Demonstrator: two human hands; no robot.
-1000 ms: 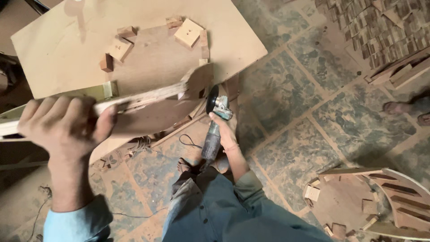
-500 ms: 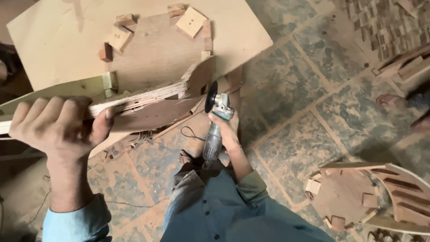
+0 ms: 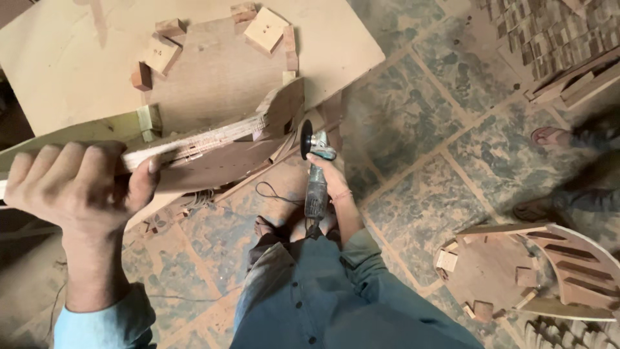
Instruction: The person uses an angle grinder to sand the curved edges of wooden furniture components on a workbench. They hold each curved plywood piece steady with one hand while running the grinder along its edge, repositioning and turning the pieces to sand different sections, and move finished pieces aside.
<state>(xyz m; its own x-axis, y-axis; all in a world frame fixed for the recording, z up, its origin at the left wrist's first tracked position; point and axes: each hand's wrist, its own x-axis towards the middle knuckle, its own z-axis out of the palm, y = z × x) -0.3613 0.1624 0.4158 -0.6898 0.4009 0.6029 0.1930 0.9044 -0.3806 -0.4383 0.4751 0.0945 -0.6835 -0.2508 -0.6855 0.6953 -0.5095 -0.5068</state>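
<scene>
Light-blue sleeve cuff [image 3: 103, 323], grey-blue buttoned shirt [image 3: 336, 297].

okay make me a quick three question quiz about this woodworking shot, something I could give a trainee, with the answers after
1. Which hand holds the angle grinder?
2. True or false: the left hand grips the edge of the curved plywood piece.
3. Where does the grinder's disc sit? A) flat on the floor B) beside the plywood piece's end C) on the round wooden frame at right

Key
1. The right hand.
2. True.
3. B.
</scene>
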